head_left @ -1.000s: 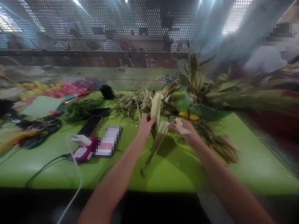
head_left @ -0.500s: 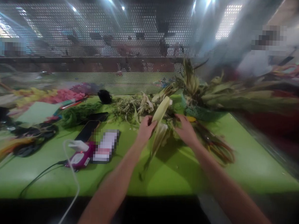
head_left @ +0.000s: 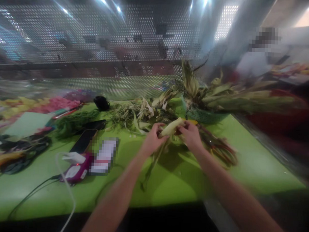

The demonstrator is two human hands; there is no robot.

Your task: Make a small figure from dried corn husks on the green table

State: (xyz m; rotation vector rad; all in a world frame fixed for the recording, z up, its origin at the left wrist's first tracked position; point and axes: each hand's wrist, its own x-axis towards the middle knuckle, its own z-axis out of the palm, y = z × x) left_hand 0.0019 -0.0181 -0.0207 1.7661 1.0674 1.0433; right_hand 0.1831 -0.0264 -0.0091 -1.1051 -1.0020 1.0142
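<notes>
A pale yellow-green corn husk (head_left: 171,127) is held above the green table, tilted up to the right. My left hand (head_left: 153,139) pinches its lower end. At its upper right end my right hand (head_left: 192,135) is closed, with fingers bent round the husk's edge. Dry husk strips (head_left: 152,168) trail below the hands toward the table's front. Behind the hands lies a heap of dried husks and stalks (head_left: 144,112). Beside my right wrist are scissors with orange handles (head_left: 225,153), partly blurred.
A green basket (head_left: 207,116) full of long husks stands back right on the table (head_left: 259,167). At left are a phone (head_left: 104,156), a dark phone (head_left: 84,140), a purple power strip (head_left: 78,171) with cables, and green fibre (head_left: 74,123). A person (head_left: 255,65) is at far right.
My right hand has moved in and closed on the husk's upper end. The husk has tipped from steep to flatter, leaning right. The view has shifted slightly.
</notes>
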